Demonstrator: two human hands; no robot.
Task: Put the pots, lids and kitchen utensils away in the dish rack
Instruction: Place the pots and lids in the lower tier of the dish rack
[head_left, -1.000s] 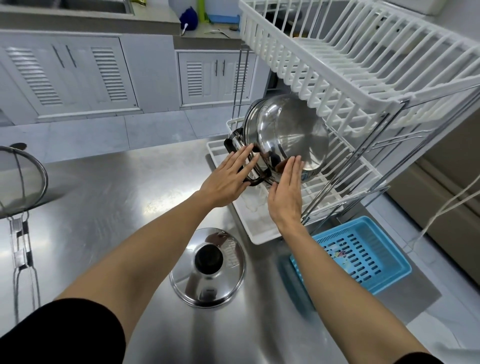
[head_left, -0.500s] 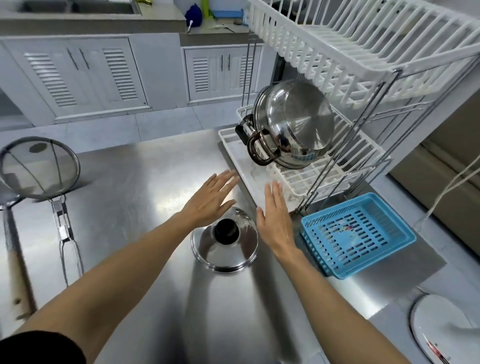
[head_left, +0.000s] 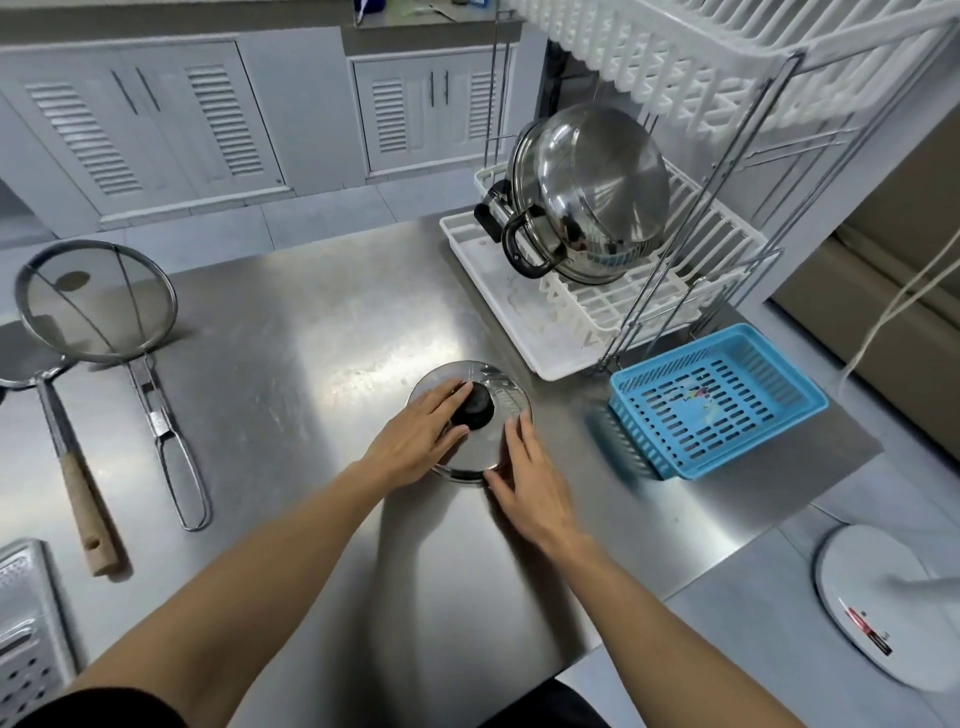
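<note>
— The lid (head_left: 470, 421) lies flat on the steel counter (head_left: 291, 364), knob (head_left: 471, 409) up, a little in front of the dish rack (head_left: 587, 317). Which hand has it?

— Neither, quite. The left hand (head_left: 415, 441) rests on top, fingers spread loosely beside the black knob, thumb at its near side, nothing pinched. The right hand (head_left: 530, 483) lies open at the near right edge, fingertips touching the rim.

— So how would you lift it cleanly?

— I'd close the left fingers round the knob and let the right hand steady the rim. The steel looks slick, so a grab at the edge alone may slip or scrape.

— And where does it go?

— The pot (head_left: 592, 192) already leans on its side in the lower tier, handle (head_left: 522, 249) facing out. The free slots in front of it look like the place. I'd stand the lid on edge between the bars, not push it against the pot.

— Anything in the way?

— The blue basket (head_left: 722, 400) sits just right of the lid, below the rack's corner, and the upper tier (head_left: 727, 57) hangs overhead, so the lid should travel low. The strainer (head_left: 96, 301), the wooden-handled utensil (head_left: 78, 483) and the grater (head_left: 28, 623) wait at the far left, well apart.
</note>
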